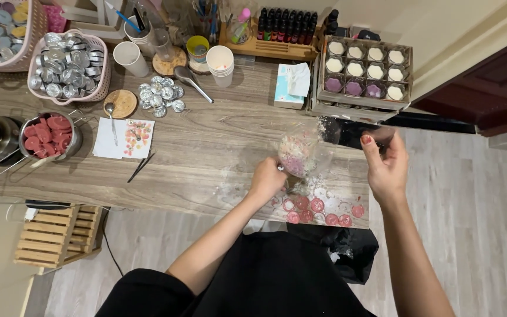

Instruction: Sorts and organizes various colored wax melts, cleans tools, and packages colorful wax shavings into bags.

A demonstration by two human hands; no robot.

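My left hand (267,179) grips the bottom of a clear plastic bag (300,151) filled with pale pink and white bits, held just above the wooden table (218,152). My right hand (385,161) pinches the bag's upper edge out to the right, so the bag is stretched between both hands. Below the bag, several small round pink candles (318,210) sit in rows at the table's front edge.
A cardboard tray of white and purple candles (364,70) stands at the back right. A pink basket of metal cups (68,64), a pot of red wax discs (48,135), paper cups (220,61), loose metal cups (161,97), tweezers (140,167) and a wooden crate (60,232) lie to the left.
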